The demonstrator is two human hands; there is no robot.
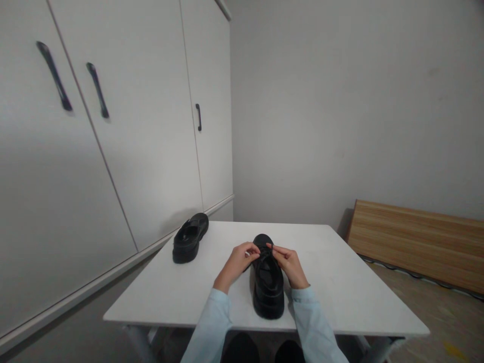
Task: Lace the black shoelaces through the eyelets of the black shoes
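Two sleeves (pixel 212 322), light blue, entering my view from the bottom; between them, two dark rounded shapes (pixel 240 349) below the worktop's near edge, cut off by the frame.

One worktop (pixel 340 282), white, on pale legs (pixel 138 343).

One near shoe (pixel 269 297), black, thick-soled, upright on the worktop just inside its near edge, about midway along; heel towards me, toe pointing away, opening upward.

One lace (pixel 266 252), black, at the front of that shoe's opening; black on black, so I cannot make out its knot or loops.

One left hand (pixel 239 258), bare, at the lace from the left side; fingers bent and pinched together on it, a dark strand showing below the hand.

One right hand (pixel 289 263), bare, at the lace from the right side; thumb and forefinger pinching it, other fingers curled.

One far shoe (pixel 185 249), also black and thick-soled, upright at the worktop's far left corner, well apart from both hands, toe angled away to my right.

One board (pixel 416 242), wood-grained, on its long edge over the floor (pixel 427 302) at right.

One cupboard (pixel 151 166), white, along the left, doors shut; three dark handles (pixel 55 76).

One wall (pixel 340 111), plain grey, behind everything.
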